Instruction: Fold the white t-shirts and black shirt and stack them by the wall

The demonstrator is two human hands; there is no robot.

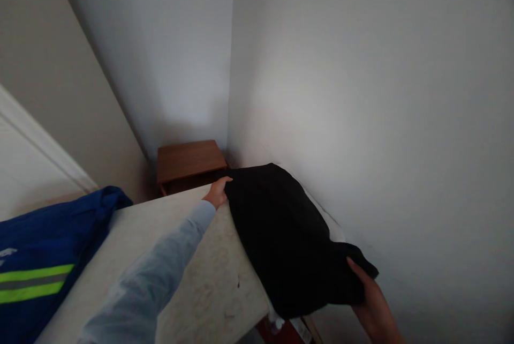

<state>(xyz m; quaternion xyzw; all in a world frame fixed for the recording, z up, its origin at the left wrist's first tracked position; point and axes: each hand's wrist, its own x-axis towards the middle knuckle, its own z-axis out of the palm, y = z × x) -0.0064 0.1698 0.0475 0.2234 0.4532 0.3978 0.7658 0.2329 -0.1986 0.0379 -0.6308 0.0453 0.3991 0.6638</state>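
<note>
A black cloth garment (281, 231) lies spread over the right end of a pale, stained table-like surface (209, 258), close to the wall. My left hand (217, 192) grips its far left corner, thumb on top and fingers hidden beneath. At the near right, my right hand (371, 301) holds a narrower part that sticks out past the edge, again with the thumb above and the fingers underneath. Which kind of garment it is, I cannot make out. A light blue sleeve covers my left arm.
On the left lies a blue garment (52, 242) with yellow-green and grey stripes. A brown wooden table (190, 159) stands in the corner beyond. White walls (361, 92) close off the back and right. Below the near edge are partly hidden items (281, 328).
</note>
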